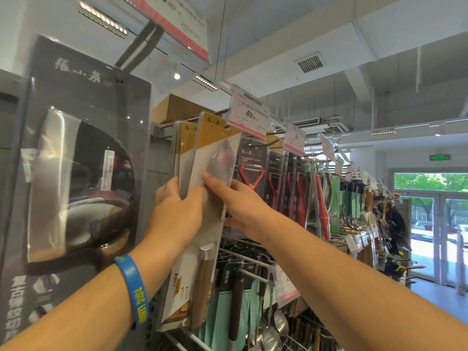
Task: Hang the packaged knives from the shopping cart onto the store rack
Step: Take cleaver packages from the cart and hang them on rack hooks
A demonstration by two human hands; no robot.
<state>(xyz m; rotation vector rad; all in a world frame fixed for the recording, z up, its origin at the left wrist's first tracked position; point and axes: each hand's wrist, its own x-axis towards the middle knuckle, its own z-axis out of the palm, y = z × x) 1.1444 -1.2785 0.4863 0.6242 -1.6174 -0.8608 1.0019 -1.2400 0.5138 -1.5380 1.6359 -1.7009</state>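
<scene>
Both hands hold the pack (215, 158) up at the peg (188, 120). The left hand (177, 211) curls its fingers (169, 187) round the pack's left edge, and the right hand (243, 206) pinches the right edge. The hang-hole sits well above the fingers; whether it is on the peg I cannot tell. Keep the pack square, feed the hole on, then slide it back beneath the tag (249, 110).

one head-worn wide-angle view, tight against the store rack (160, 158)
it tilts up along the rack's front, which recedes rightward; ceiling (304, 26) above the rack, a bright doorway (428, 236) beyond its far end.
</scene>
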